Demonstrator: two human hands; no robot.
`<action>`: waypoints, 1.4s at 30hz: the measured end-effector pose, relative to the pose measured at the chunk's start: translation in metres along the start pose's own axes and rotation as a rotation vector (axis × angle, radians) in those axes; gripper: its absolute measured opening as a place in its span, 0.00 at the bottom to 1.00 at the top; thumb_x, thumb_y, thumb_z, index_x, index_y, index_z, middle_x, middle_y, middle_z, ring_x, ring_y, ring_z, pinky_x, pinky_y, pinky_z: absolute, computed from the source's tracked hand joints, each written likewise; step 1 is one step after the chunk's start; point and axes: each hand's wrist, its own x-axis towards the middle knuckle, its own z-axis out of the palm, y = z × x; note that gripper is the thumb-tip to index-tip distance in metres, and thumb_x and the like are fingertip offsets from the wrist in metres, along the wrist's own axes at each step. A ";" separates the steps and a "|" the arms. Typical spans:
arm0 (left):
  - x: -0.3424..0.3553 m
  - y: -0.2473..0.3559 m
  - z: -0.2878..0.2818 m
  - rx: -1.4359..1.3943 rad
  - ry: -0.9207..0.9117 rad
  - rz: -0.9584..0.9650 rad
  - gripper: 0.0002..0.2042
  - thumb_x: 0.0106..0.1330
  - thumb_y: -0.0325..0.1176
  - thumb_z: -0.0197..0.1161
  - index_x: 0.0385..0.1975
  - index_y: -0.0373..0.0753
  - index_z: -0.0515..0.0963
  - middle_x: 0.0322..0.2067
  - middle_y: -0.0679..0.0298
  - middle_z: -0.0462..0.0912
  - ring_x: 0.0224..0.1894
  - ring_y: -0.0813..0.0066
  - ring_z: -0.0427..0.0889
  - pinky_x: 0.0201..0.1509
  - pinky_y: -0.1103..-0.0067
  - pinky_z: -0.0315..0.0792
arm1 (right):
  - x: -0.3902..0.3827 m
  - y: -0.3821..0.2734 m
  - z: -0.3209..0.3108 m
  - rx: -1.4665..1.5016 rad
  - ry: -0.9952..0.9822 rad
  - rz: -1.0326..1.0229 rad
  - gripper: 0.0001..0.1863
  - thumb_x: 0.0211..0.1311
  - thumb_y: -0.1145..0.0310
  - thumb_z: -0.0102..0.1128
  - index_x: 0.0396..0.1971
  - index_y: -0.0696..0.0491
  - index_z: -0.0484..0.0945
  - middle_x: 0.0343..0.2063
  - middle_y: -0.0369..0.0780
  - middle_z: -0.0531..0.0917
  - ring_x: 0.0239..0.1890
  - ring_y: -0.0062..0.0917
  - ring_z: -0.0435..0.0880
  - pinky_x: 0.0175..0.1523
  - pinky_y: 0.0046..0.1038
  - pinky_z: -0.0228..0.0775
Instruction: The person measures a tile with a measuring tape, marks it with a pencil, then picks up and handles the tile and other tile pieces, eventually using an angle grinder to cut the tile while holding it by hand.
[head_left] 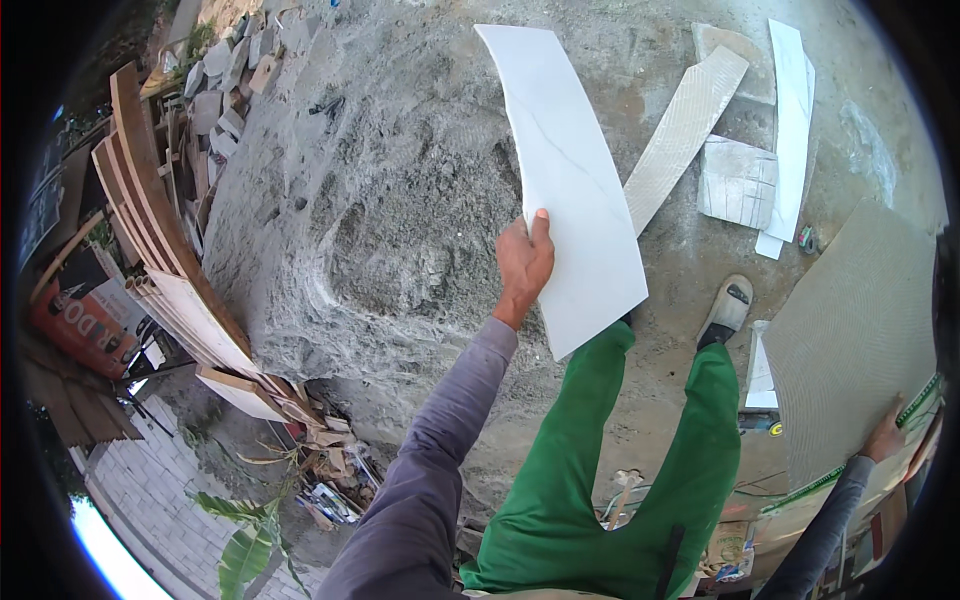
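Note:
My left hand (524, 262) is closed on the long edge of a white marble-look tile strip (575, 170), its thumb lying on the glossy face. The strip is held raised in front of my legs, over the sand and ground. Far to the right, my right hand (884, 436) is closed at the lower right edge of a large grey-brown tile (850, 330), whose ribbed back faces up. Some of its fingers are hidden. A green-patterned edge (915, 400) runs beside that hand.
A heap of grey sand (390, 220) spreads left of the strip. Ahead on the right lie a ribbed tile strip (690, 125), a scuffed white tile piece (738, 180) and a narrow white strip (790, 120). Wooden boards (165, 200) and broken blocks (225, 75) lie along the left.

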 end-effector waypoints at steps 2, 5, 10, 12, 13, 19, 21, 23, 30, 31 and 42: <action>0.011 -0.018 -0.050 0.038 0.069 -0.046 0.24 0.77 0.46 0.57 0.35 0.26 0.84 0.24 0.47 0.84 0.27 0.56 0.85 0.37 0.60 0.75 | -0.010 -0.025 -0.003 0.079 -0.025 0.042 0.43 0.67 0.35 0.64 0.58 0.67 0.82 0.55 0.55 0.87 0.52 0.43 0.88 0.58 0.40 0.77; 0.051 -0.049 -0.111 0.135 0.151 -0.109 0.23 0.76 0.45 0.59 0.36 0.26 0.85 0.25 0.47 0.85 0.28 0.60 0.85 0.38 0.62 0.77 | -0.016 -0.049 -0.015 0.102 -0.062 0.171 0.38 0.70 0.37 0.62 0.59 0.61 0.83 0.54 0.56 0.87 0.49 0.44 0.89 0.54 0.42 0.78; 0.170 -0.142 -0.168 0.333 0.180 -0.177 0.24 0.67 0.47 0.66 0.37 0.25 0.87 0.33 0.41 0.89 0.37 0.44 0.90 0.46 0.62 0.80 | 0.023 0.001 -0.027 -0.226 0.032 -0.214 0.26 0.74 0.41 0.59 0.60 0.42 0.86 0.47 0.54 0.89 0.41 0.45 0.90 0.45 0.44 0.80; 0.211 -0.218 -0.171 0.469 0.204 -0.159 0.23 0.63 0.45 0.70 0.38 0.25 0.87 0.36 0.41 0.90 0.41 0.45 0.90 0.50 0.63 0.81 | 0.031 -0.002 -0.026 -0.239 -0.023 -0.140 0.24 0.74 0.42 0.60 0.60 0.40 0.86 0.46 0.52 0.89 0.39 0.42 0.90 0.44 0.42 0.81; 0.226 -0.260 -0.207 0.355 0.259 -0.224 0.23 0.62 0.45 0.72 0.39 0.25 0.87 0.37 0.43 0.90 0.41 0.49 0.90 0.50 0.64 0.80 | 0.025 -0.020 -0.004 -0.055 -0.083 -0.069 0.26 0.74 0.42 0.60 0.60 0.44 0.86 0.47 0.52 0.89 0.39 0.40 0.90 0.45 0.41 0.81; 0.266 -0.298 -0.190 0.256 -0.001 -0.441 0.27 0.63 0.47 0.75 0.44 0.23 0.85 0.41 0.48 0.90 0.39 0.61 0.87 0.44 0.67 0.78 | -0.022 -0.111 -0.033 0.316 0.064 0.075 0.30 0.66 0.54 0.74 0.45 0.73 0.84 0.35 0.41 0.87 0.33 0.24 0.80 0.41 0.32 0.75; 0.261 -0.285 -0.203 0.465 0.062 -0.512 0.34 0.59 0.55 0.77 0.49 0.24 0.83 0.48 0.44 0.87 0.51 0.53 0.86 0.54 0.61 0.77 | -0.039 -0.163 -0.034 0.379 0.144 0.001 0.26 0.66 0.54 0.74 0.36 0.69 0.85 0.26 0.37 0.82 0.29 0.23 0.75 0.37 0.33 0.70; 0.238 -0.232 -0.120 0.920 0.376 -0.499 0.39 0.61 0.54 0.71 0.67 0.34 0.70 0.64 0.44 0.73 0.69 0.43 0.70 0.69 0.52 0.68 | -0.041 -0.164 -0.069 0.350 0.169 0.066 0.26 0.66 0.54 0.74 0.37 0.68 0.85 0.27 0.39 0.82 0.31 0.25 0.75 0.40 0.34 0.71; 0.095 -0.109 0.116 0.384 -0.093 0.187 0.30 0.63 0.42 0.72 0.60 0.27 0.76 0.55 0.38 0.79 0.62 0.40 0.75 0.68 0.56 0.69 | -0.037 -0.144 -0.070 0.393 0.184 -0.048 0.27 0.68 0.54 0.72 0.18 0.58 0.75 0.17 0.28 0.69 0.23 0.16 0.63 0.27 0.31 0.55; 0.076 -0.087 0.160 0.300 -0.242 0.194 0.31 0.63 0.42 0.74 0.60 0.27 0.76 0.57 0.39 0.79 0.64 0.41 0.74 0.70 0.57 0.67 | -0.036 -0.128 -0.067 0.414 0.171 0.027 0.25 0.69 0.54 0.72 0.20 0.59 0.78 0.19 0.29 0.72 0.24 0.16 0.66 0.29 0.30 0.59; 0.201 -0.071 0.350 0.332 -0.169 0.189 0.36 0.63 0.58 0.74 0.52 0.25 0.83 0.47 0.41 0.89 0.51 0.47 0.89 0.59 0.63 0.78 | -0.025 -0.060 -0.046 0.692 -0.086 0.315 0.26 0.74 0.57 0.68 0.56 0.67 0.83 0.50 0.39 0.86 0.50 0.20 0.81 0.59 0.25 0.71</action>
